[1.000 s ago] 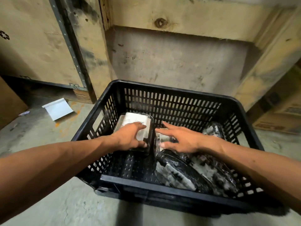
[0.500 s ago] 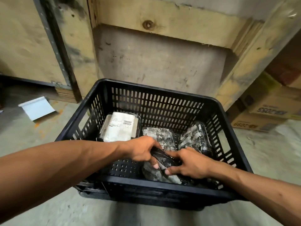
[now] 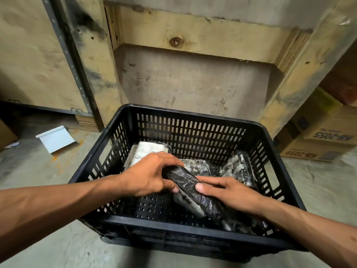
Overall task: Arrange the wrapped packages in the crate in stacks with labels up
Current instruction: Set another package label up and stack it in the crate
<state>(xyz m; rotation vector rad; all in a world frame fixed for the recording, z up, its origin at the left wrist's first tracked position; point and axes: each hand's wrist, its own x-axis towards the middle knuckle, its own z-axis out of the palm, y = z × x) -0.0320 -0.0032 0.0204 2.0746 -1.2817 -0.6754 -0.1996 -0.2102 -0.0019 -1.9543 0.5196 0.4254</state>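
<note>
A black slatted crate (image 3: 185, 232) sits on the concrete floor in front of me. Both hands hold one dark plastic-wrapped package (image 3: 190, 192), tilted on its edge over the crate's middle. My left hand (image 3: 148, 176) grips its far end and my right hand (image 3: 229, 194) clasps its near side. A package with a white label facing up (image 3: 144, 151) lies in the far left corner. Another wrapped package (image 3: 197, 165) lies behind my hands, and one (image 3: 241, 169) leans at the far right. More wrapped packages (image 3: 249, 225) lie under my right wrist.
Wooden crate panels and a grey board (image 3: 193, 86) rise right behind the crate. Cardboard boxes (image 3: 320, 140) are stacked at the right. A white sheet (image 3: 56, 138) lies on the floor at the left.
My left hand left the labelled package and joined the right on the dark package. Both hands have lifted and turned it up off the pile. The camera has shifted slightly.
</note>
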